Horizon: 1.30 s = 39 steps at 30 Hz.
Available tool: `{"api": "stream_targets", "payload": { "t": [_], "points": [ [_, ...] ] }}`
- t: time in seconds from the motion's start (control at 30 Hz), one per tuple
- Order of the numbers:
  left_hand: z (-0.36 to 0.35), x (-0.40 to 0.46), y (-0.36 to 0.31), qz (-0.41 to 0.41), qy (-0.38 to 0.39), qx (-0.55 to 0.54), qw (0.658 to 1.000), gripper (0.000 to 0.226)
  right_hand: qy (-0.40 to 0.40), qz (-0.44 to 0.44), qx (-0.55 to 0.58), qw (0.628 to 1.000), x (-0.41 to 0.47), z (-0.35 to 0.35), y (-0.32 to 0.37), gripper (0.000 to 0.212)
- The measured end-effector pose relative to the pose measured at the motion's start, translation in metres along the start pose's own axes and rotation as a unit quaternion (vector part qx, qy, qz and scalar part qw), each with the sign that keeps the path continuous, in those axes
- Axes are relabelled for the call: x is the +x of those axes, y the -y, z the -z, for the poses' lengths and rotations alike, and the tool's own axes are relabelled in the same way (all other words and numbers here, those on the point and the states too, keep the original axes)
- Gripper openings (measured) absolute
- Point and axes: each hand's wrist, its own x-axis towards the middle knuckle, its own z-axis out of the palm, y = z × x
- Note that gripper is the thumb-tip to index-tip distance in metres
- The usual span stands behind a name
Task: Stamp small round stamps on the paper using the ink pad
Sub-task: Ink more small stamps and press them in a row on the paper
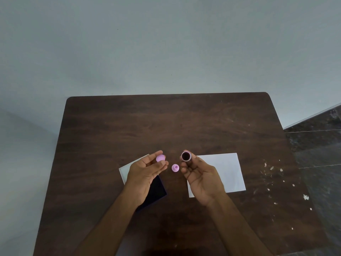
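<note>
The right hand (pixel 200 177) pinches a small round pink stamp (pixel 186 156) at its fingertips, dark face turned up toward the camera, while the left hand (pixel 145 174) pinches a pink cap (pixel 160 158). Between the hands a second pink stamp (pixel 175 167) stands on the brown table (pixel 166 122). The white paper (pixel 228 169) lies under the right hand, and the open ink pad (pixel 156 191) with its dark pad lies under the left.

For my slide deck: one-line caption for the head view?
Left hand pinches a pink cap, right hand holds a round stamp, above a table.
</note>
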Motion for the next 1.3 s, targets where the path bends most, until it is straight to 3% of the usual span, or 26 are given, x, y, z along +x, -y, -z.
{"api": "stream_targets", "payload": {
  "t": [0.1, 0.17, 0.2, 0.27, 0.33, 0.43, 0.63, 0.83, 1.03, 1.17, 1.3],
  "points": [
    [0.000, 0.009, 0.005, -0.043, -0.037, 0.129, 0.990, 0.040, -0.008, -0.015, 0.018, 1.000, 0.004, 0.001, 0.001, 0.020],
    [0.002, 0.019, 0.009, -0.103, -0.066, 0.233, 0.965, 0.039, -0.004, -0.024, 0.031, 0.999, 0.005, 0.000, 0.002, 0.021],
    [0.004, 0.025, 0.011, -0.144, -0.074, 0.325, 0.932, 0.037, -0.004, -0.028, 0.035, 0.999, 0.006, 0.000, 0.002, 0.021],
    [0.008, 0.038, 0.015, -0.226, -0.080, 0.523, 0.818, 0.033, -0.002, -0.034, 0.043, 0.998, 0.006, -0.001, 0.002, 0.022],
    [0.014, 0.049, 0.018, -0.267, -0.090, 0.623, 0.730, 0.033, 0.001, -0.041, 0.053, 0.998, 0.006, -0.003, 0.001, 0.023],
    [0.016, 0.059, 0.021, -0.267, -0.104, 0.660, 0.695, 0.035, 0.010, -0.049, 0.063, 0.997, 0.004, -0.006, 0.000, 0.024],
    [0.017, 0.063, 0.028, -0.263, -0.093, 0.670, 0.687, 0.036, 0.022, -0.057, 0.085, 0.994, 0.003, -0.007, 0.000, 0.034],
    [0.014, 0.061, 0.029, -0.228, -0.083, 0.657, 0.714, 0.044, 0.017, -0.063, 0.106, 0.992, 0.003, -0.007, -0.001, 0.043],
    [-0.003, 0.021, 0.003, -0.257, -0.083, 0.471, 0.840, 0.019, 0.014, -0.064, 0.116, 0.991, 0.005, -0.005, -0.005, 0.043],
    [-0.013, -0.019, -0.011, -0.282, -0.046, 0.411, 0.866, 0.029, 0.029, -0.070, 0.106, 0.991, 0.004, -0.005, -0.009, 0.028],
    [-0.024, -0.036, -0.013, -0.280, -0.043, 0.407, 0.869, 0.048, 0.054, -0.086, 0.100, 0.990, 0.002, -0.010, -0.015, 0.029]
  ]
}}
